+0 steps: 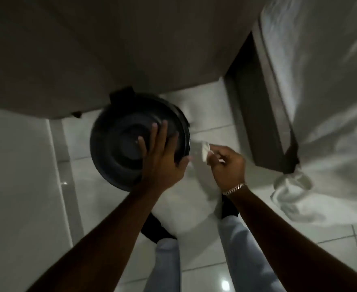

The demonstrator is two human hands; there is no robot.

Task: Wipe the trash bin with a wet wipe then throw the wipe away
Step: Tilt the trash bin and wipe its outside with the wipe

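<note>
Two hands share this job, and only one of them carries the cleaning tool. Your left hand point(162, 159) lies spread flat on the domed lid point(131, 135) of the black round trash bin point(101, 144), fingers splayed across the top and thumb hooked near the rim on the right side; it grips nothing, it simply presses down and steadies. Your right hand point(228, 163) is just beside the bin's right edge, apart from it, fingers curled and pinching a small crumpled white wet wipe point(205, 150) between the fingertips and thumb.

The bin stands on the pale tiled floor point(205, 127), tucked partly under a brown cabinet point(110, 49), with your legs below it in the view.

By my judgement the wiping pass is about to start or resume. To do it well, keep your left palm firm so the light bin does not skate on the glossy tile, and open the wipe out a little so more of it meets the plastic. Work round the lid from centre to rim, moving your steadying hand as you go, then run down the side wall. The hinge block at the back probably traps grime, so give it a pass.

No brand, label or writing can be read anywhere; the picture is dim and slightly blurred.
</note>
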